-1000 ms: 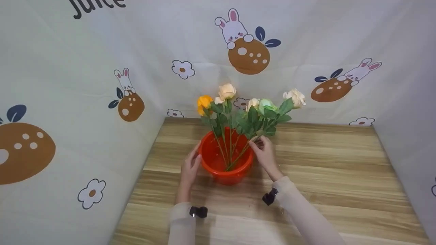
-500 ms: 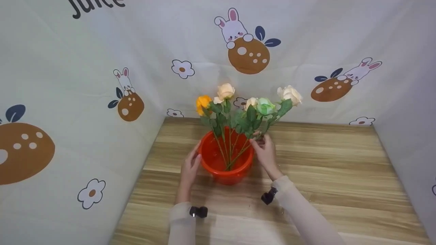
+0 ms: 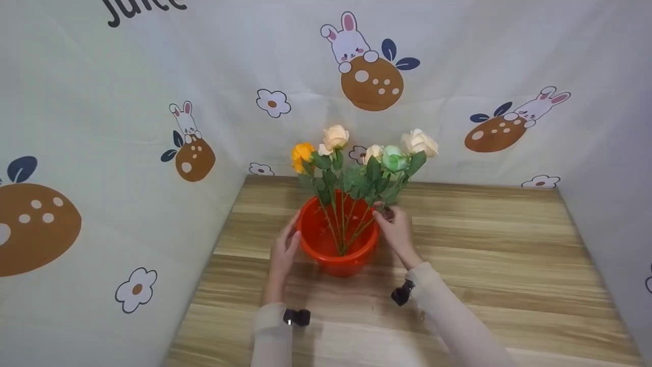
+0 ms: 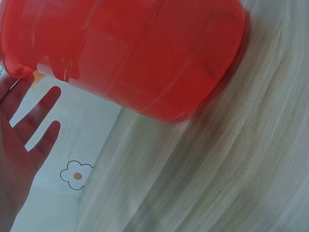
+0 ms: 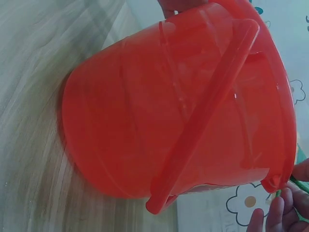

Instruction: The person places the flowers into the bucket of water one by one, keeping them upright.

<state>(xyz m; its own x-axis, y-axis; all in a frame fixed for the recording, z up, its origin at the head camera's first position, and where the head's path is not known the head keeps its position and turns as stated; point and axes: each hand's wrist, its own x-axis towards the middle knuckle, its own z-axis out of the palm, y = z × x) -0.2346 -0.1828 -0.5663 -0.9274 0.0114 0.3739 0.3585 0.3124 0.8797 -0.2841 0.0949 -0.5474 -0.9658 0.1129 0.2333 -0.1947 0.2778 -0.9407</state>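
A red bucket [image 3: 342,266] stands upright on the table in the head view, with several long-stemmed roses leaning in it. My left hand [image 3: 284,248] rests on the bucket's left rim; its fingers [image 4: 44,112] look spread and fairly straight in the left wrist view. At the right rim, my right hand [image 3: 399,232] pinches the green stem of a cream rose [image 3: 420,142] between thumb and fingers. Beside that bloom are a pale green rose [image 3: 395,158] and a smaller cream one [image 3: 374,153]. An orange rose [image 3: 303,157] and another cream rose [image 3: 336,137] lean left.
The bucket's red handle [image 5: 207,111] hangs down its near side in the right wrist view. Wood-grain tabletop [image 3: 499,244] surrounds the bucket. A printed cloth [image 3: 438,92] with rabbits and flowers rises behind and on both sides.
The right-hand cream rose has swung left, closer to the pale green one. My right hand's fingers have shifted slightly around the stem. My left hand has stayed on the rim.
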